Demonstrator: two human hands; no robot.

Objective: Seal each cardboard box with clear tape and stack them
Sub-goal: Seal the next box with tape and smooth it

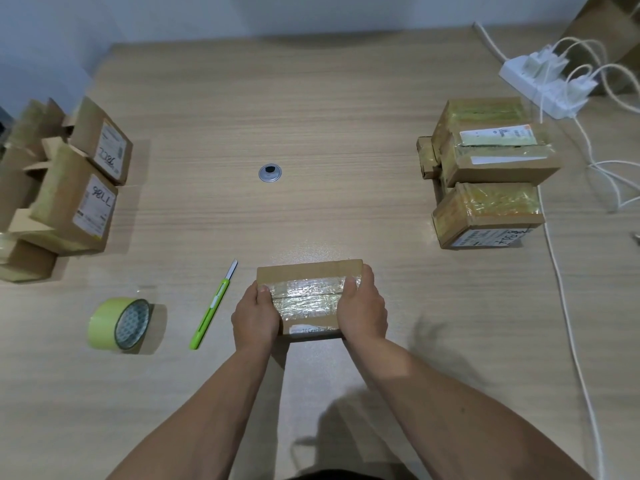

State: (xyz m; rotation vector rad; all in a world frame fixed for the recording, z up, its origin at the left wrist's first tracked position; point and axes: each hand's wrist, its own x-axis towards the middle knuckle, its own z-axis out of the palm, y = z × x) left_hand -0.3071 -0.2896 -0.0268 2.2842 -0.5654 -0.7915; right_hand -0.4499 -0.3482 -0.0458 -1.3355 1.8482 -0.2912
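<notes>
Between left hand [256,317] and right hand [362,310] lies the box [308,296], apparently gripped.

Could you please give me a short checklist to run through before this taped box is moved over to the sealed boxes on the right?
1. Grip: left hand and right hand hold the box by its ends: ok.
2. Top seam covered by clear tape: ok.
3. Tape on the box's ends: cannot tell, the hands cover them.
4. Tape roll apart from the box: ok.
5. Knife blade retracted: not ok, it is extended.
6. Table bare toward the sealed stack: ok.
</notes>
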